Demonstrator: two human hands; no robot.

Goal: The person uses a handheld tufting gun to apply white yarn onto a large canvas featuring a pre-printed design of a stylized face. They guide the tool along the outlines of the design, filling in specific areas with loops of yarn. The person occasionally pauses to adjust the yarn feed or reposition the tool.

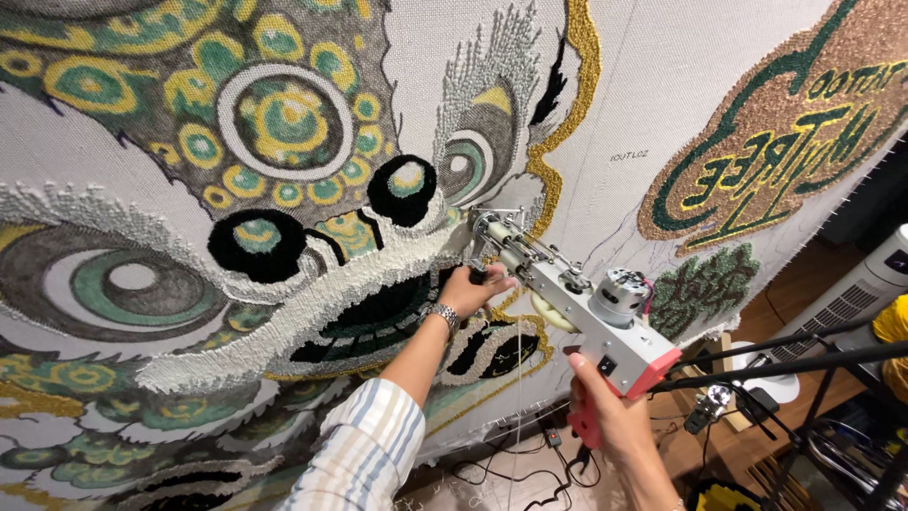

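The grey metal tufting gun with pink handle (pixel 577 312) looks heavy and stiff, so the right hand (pixel 605 407) holds its rear grip at 5 o'clock, the left hand (pixel 470 289) closed on its front handle.

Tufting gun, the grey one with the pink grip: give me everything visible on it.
The grey metal tufting gun with pink grip is held tilted, needle end up-left against the stretched tufted cloth. A round silver motor sits on its box-shaped body. The right hand grips the pink handle; the left hand holds the front handle. A thin yarn strand hangs beside it.
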